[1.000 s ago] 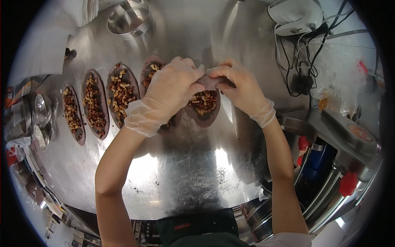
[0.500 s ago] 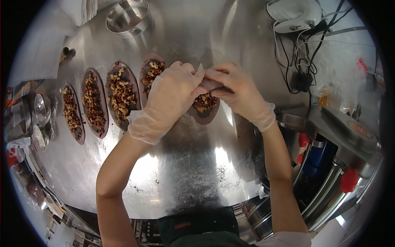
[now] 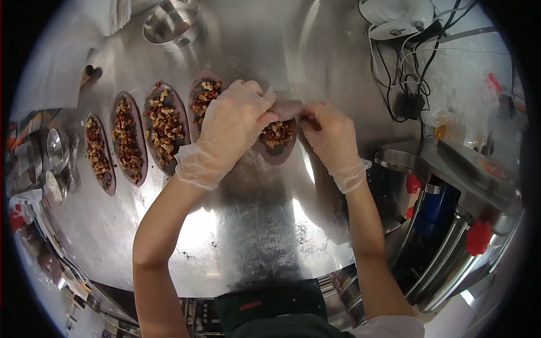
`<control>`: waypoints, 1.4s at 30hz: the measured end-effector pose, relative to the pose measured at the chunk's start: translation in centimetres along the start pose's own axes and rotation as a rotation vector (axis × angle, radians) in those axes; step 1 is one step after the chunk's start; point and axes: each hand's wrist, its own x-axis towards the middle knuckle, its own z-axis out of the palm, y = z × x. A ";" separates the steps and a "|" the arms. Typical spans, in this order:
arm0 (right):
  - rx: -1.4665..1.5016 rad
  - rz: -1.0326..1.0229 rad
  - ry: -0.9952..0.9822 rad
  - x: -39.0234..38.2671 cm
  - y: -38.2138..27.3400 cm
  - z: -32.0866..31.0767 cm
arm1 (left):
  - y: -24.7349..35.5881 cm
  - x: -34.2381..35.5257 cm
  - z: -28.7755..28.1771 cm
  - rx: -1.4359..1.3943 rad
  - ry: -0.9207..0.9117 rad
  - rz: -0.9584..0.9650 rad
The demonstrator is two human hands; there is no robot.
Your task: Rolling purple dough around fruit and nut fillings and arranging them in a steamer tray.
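While my left hand (image 3: 235, 117), in its clear glove, pinches the folded upper end of the purplish dough oval (image 3: 276, 158) between thumb and fingers, my right hand (image 3: 332, 136) sits at the fold's right end, fingers curled close to the thumb; I cannot tell whether they grip the dough. The oval lies on the steel counter (image 3: 332, 62) between my hands, its lower part flat and topped with nuts (image 3: 278, 134). Four more topped ovals (image 3: 141, 135) lie in a row to the left, the nearest partly hidden by my left hand. Beyond them stands a metal bowl (image 3: 186, 35).
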 end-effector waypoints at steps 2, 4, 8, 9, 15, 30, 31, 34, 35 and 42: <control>0.227 0.133 0.040 -1.0 -1.0 -0.1 | 0.1 0.0 0.0 -0.028 -0.014 -0.020; 0.352 0.137 0.057 -1.7 -2.8 0.1 | -0.1 -0.1 0.3 -0.027 -0.010 -0.027; 0.405 0.098 0.138 -2.4 -3.7 2.1 | 0.2 0.0 0.3 -0.041 0.001 -0.026; 0.336 0.054 0.168 -2.3 -3.7 2.5 | 0.1 0.0 0.2 -0.037 0.000 -0.027; 0.427 0.088 0.139 -2.5 -3.8 1.6 | 0.1 -0.2 0.4 -0.058 -0.021 -0.055; 0.212 -0.233 -0.189 2.9 0.3 -0.7 | 1.2 -1.1 -0.2 0.011 0.160 -0.010; 0.212 -0.238 -0.171 2.7 0.2 -0.6 | 1.0 -1.2 -0.9 0.049 0.058 -0.013; 0.237 -0.278 -0.121 2.2 0.5 -0.5 | 0.9 -1.5 -0.9 0.075 -0.048 0.011; 0.240 -0.279 -0.121 2.0 0.5 -0.5 | 0.9 -1.6 -0.8 0.063 -0.051 0.036; 0.382 -0.236 -0.222 1.8 0.9 -0.2 | 1.5 -2.3 -0.7 0.065 0.070 0.076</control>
